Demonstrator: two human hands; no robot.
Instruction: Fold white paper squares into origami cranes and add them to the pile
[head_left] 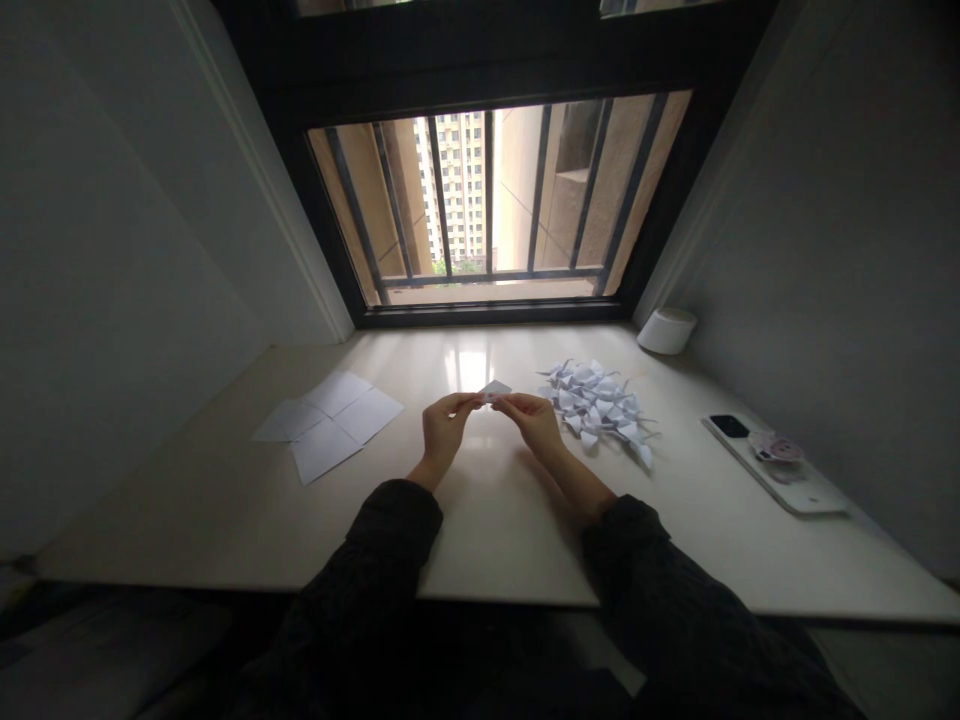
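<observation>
Between my two hands is a small folded piece of white paper (496, 387), its pointed top showing above the fingertips. My left hand (448, 425) pinches its left side and my right hand (535, 420) pinches its right side. The fingers cover most of the lower part of the paper. Just right of my right hand lies a pile of folded paper cranes (596, 400) with thin points and wings. Off to the left, flat white paper sheets (330, 415) are spread, partly overlapping.
The pale sill (495, 540) carries everything, its front edge close to my forearms. At right lie a white phone (787, 475) with a grip on its back and, farther back, a white cylindrical object (666, 330). A barred window (487, 200) stands behind.
</observation>
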